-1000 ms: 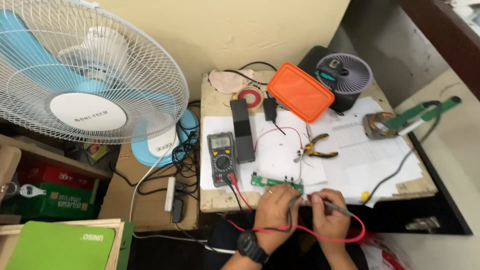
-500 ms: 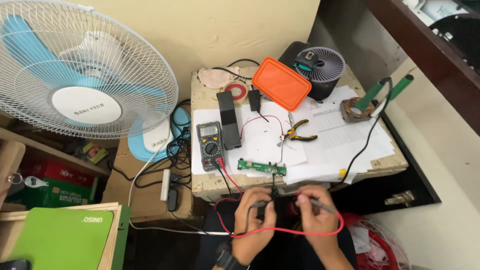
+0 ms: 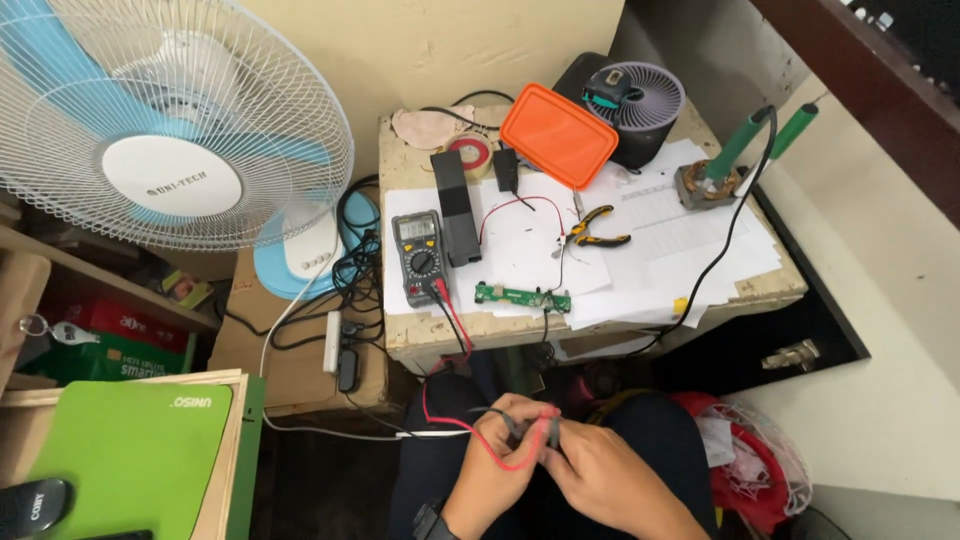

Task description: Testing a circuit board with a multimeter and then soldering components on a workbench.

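My left hand (image 3: 497, 450) and my right hand (image 3: 598, 470) are down over my lap, below the table edge. Both close on the red and black probe leads (image 3: 520, 428), bunched between the fingers. The leads run up to a dark multimeter (image 3: 420, 256) lying on white paper near the table's front left. A narrow green circuit board (image 3: 522, 297) lies at the front edge, right of the meter, untouched. Orange-handled pliers (image 3: 597, 226) rest behind the board.
A small worn table (image 3: 440, 335) also holds an orange lid (image 3: 556, 135), a small black desk fan (image 3: 633, 100), a tape roll (image 3: 467, 152), a black box (image 3: 454, 205) and a soldering iron stand (image 3: 712, 180). A big white floor fan (image 3: 165, 130) stands left; a green pad (image 3: 125, 455) lies lower left.
My hands have drawn back from the circuit board at the table edge down to my lap, taking the probe leads along. The view has pulled back and the table sits higher in it.
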